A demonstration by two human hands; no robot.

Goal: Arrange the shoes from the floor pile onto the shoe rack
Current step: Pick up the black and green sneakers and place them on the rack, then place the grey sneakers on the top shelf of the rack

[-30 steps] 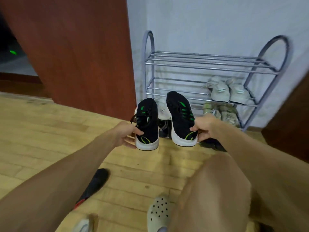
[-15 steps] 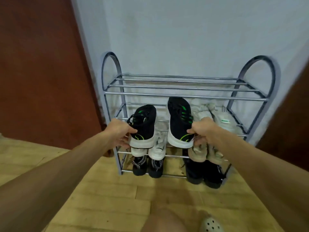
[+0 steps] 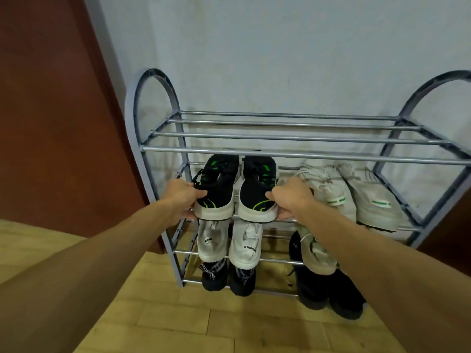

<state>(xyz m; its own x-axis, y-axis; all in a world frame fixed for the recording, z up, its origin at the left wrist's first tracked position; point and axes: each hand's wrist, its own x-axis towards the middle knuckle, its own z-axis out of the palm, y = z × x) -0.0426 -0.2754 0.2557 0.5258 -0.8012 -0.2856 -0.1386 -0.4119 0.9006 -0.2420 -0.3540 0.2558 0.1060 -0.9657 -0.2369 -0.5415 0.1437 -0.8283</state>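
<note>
A grey metal shoe rack (image 3: 293, 155) with several bar shelves stands against the white wall. My left hand (image 3: 182, 197) grips the heel of the left black shoe (image 3: 219, 186), which has green marks and a white sole. My right hand (image 3: 290, 197) grips the heel of the matching right black shoe (image 3: 257, 189). Both shoes lie side by side, toes to the wall, on the left half of the second shelf, under the top bars.
Two beige sneakers (image 3: 367, 200) fill the right of the same shelf. White sneakers (image 3: 229, 243) and a beige shoe (image 3: 316, 253) sit one shelf lower, black shoes (image 3: 226, 276) at the bottom. A brown wooden panel (image 3: 56, 110) stands left; the floor (image 3: 178, 322) is light wood.
I have come closer to the rack and pushed both black shoes forward, from the air in front of it onto the second shelf. Both hands still hold the heels.
</note>
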